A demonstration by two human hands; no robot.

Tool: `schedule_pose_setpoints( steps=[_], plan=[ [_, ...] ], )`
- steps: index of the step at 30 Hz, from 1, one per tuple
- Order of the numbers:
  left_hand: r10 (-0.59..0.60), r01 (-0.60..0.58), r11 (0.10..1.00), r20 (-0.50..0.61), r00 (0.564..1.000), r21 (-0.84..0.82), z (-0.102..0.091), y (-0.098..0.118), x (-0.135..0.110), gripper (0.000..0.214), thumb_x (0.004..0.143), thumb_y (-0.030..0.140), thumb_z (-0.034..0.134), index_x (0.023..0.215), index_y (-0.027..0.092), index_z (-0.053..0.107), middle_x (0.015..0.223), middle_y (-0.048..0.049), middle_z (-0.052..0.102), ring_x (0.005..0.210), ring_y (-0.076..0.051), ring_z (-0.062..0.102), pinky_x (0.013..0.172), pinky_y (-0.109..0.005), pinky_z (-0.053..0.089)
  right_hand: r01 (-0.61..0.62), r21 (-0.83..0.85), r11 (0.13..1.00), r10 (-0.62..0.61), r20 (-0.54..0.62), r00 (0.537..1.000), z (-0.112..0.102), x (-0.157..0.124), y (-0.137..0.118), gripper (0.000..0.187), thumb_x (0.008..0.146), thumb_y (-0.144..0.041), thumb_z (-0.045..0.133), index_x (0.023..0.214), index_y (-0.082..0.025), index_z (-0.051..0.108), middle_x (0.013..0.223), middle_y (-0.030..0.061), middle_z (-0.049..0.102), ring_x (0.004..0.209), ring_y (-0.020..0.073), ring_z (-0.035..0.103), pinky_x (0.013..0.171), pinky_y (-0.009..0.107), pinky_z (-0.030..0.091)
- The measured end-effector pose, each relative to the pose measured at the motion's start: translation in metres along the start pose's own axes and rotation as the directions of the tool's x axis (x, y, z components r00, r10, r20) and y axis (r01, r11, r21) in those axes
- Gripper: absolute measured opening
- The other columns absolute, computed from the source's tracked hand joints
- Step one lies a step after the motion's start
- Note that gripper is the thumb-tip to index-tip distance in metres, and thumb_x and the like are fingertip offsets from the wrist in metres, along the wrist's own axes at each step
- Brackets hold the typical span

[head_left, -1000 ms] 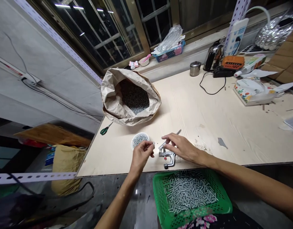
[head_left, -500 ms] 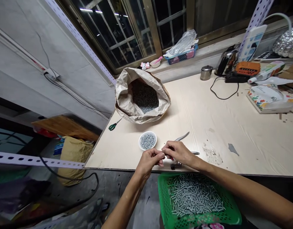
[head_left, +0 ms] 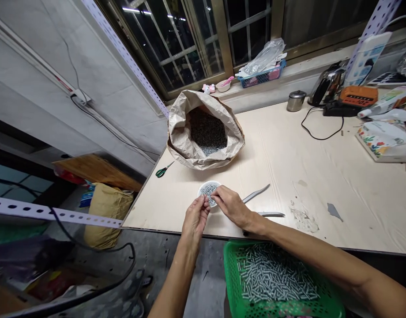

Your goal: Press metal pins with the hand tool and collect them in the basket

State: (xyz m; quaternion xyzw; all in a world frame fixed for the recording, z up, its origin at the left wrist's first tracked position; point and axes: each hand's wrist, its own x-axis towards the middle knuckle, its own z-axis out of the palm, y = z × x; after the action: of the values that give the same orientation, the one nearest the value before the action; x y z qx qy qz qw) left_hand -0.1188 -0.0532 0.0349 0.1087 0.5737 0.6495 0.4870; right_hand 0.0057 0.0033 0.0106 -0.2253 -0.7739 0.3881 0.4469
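A white bowl (head_left: 199, 191) of small silvery screws (head_left: 208, 190) stands near the table's front edge. My left hand (head_left: 195, 216) is at its near left side, thumb and fingers pinched together. Over the bowl's right side, my right hand (head_left: 232, 205) reaches in with its fingertips pinched among or just above the screws. Whatever either pinch holds is too small to make out. Under my right forearm, a green plastic basket (head_left: 234, 282) is filled with short metal pins (head_left: 276, 274). A tool with two grey handles (head_left: 257, 193) lies partly hidden behind my right hand.
An open paper sack (head_left: 179, 145) holding many small metal pieces stands behind the bowl. Green-handled scissors (head_left: 161, 172) lie to its left. At the back right are a metal canister (head_left: 296, 101), an orange battery (head_left: 358, 96), a black cord and a tissue pack (head_left: 381, 137).
Both hands have moved from in front of the tool up and left to the bowl. My right hand now covers part of the bowl, and the hands have drawn slightly apart. The view has shifted slightly.
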Motion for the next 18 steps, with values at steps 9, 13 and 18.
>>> schedule_pose_setpoints(
  steps=[9, 13, 18],
  plan=[
    [-0.027, 0.007, 0.98, 0.094, 0.995, 0.201, -0.009, -0.011, -0.013, 0.042, 0.052, 0.031, 0.087, 0.082, 0.01, 0.064, 0.062, 0.002, 0.061, 0.049, -0.003, 0.052, 0.048, -0.015, 0.047, -0.026, -0.121, 0.992, 0.041, 0.126, 0.991, -0.022, 0.025, 0.025, 0.026, 0.09, -0.02, 0.053, 0.116, -0.017, 0.055, 0.102, 0.0072, 0.062, 0.085, 0.0155, 0.058, 0.078, 0.033, 0.047],
    [-0.105, 0.053, 0.938, 0.135, 0.985, 0.343, -0.005, -0.025, -0.027, 0.052, 0.05, 0.037, 0.086, 0.088, 0.01, 0.063, 0.068, -0.0016, 0.066, 0.053, -0.008, 0.058, 0.053, -0.021, 0.051, 0.03, -0.44, 0.898, 0.099, 0.268, 0.958, -0.069, -0.011, 0.026, 0.022, 0.095, -0.023, 0.044, 0.093, -0.016, 0.064, 0.086, 0.007, 0.06, 0.083, 0.0176, 0.056, 0.077, 0.033, 0.045],
    [-0.141, 0.031, 0.866, 0.183, 0.973, 0.499, 0.003, -0.045, -0.03, 0.042, 0.057, 0.041, 0.08, 0.081, 0.012, 0.061, 0.07, -0.0047, 0.068, 0.057, -0.012, 0.061, 0.058, -0.024, 0.05, 0.079, -0.606, 0.791, 0.239, 0.426, 0.873, -0.12, -0.072, 0.021, 0.012, 0.09, -0.027, 0.056, 0.09, -0.018, 0.064, 0.089, 0.0063, 0.058, 0.081, 0.0177, 0.054, 0.072, 0.031, 0.043]
  ],
)
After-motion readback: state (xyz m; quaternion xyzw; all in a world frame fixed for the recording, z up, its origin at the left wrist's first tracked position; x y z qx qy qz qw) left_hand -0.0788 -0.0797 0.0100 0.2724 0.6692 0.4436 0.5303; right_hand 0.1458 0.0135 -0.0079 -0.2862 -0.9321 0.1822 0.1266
